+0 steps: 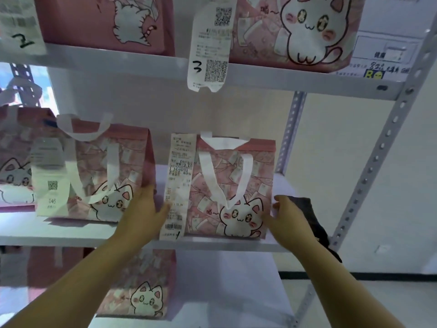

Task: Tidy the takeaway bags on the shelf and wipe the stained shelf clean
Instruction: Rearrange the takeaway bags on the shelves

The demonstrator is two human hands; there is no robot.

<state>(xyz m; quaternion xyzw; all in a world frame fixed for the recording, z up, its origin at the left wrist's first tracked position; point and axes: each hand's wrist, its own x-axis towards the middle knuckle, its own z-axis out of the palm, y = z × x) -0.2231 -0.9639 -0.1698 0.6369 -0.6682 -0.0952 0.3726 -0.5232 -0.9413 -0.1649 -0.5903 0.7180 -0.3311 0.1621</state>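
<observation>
- The pink cat-print takeaway bag [233,192] stands upright on the white metal shelf [212,245]. Its printed face looks outward and it is about as tall as it is wide.
- White handles droop over the front, and a long white receipt [178,183] hangs down the left edge.
- The left hand [142,209] lies flat against that side with straight fingers. The right hand [288,216] touches the right edge — whether it grips the dark cloth [309,209] behind it, I cannot tell.
- A second pink bag [106,174] sits just to the left — bare shelf runs right to the grey perforated post [369,166].

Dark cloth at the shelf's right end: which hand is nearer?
Right. The right hand is right beside the dark cloth; left hand is beyond the cat bag, touching its receipt.
</observation>
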